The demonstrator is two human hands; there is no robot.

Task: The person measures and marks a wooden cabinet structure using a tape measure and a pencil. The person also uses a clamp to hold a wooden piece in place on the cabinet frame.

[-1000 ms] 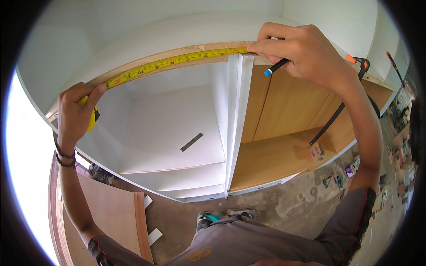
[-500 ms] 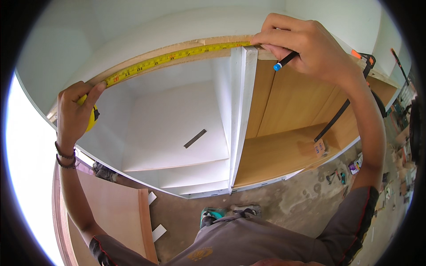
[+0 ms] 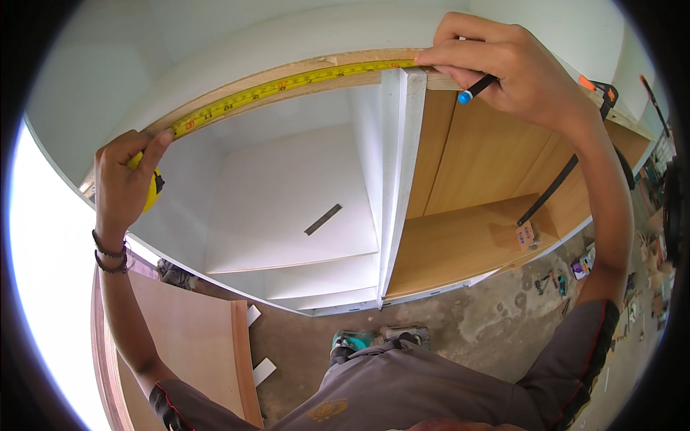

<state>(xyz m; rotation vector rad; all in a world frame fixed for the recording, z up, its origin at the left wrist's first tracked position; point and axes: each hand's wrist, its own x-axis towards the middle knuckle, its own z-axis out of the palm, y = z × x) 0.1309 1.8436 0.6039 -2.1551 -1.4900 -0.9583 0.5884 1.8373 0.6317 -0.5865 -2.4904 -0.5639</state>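
A yellow tape measure (image 3: 287,85) is stretched along the wooden top edge (image 3: 345,55) of a white cabinet. At its left end my left hand (image 3: 129,176) is closed round the yellow case, the thumb pressing on the blade. My right hand (image 3: 507,68) pinches the blade's far end beside the top of the upright divider (image 3: 402,165). A dark pencil-like stick with a blue end (image 3: 477,89) is also tucked in the right hand, pointing down left.
A short dark metal strip (image 3: 323,219) lies on the white shelf. An orange-and-black clamp (image 3: 602,92) grips the cabinet's right side above a wood-coloured compartment (image 3: 474,237). A wooden panel (image 3: 176,337) leans at lower left. Tools (image 3: 552,283) lie on the concrete floor.
The view has shifted slightly, so the cabinet and floor sit a little further right. Both hands keep their hold on the tape measure, which stays stretched along the edge.
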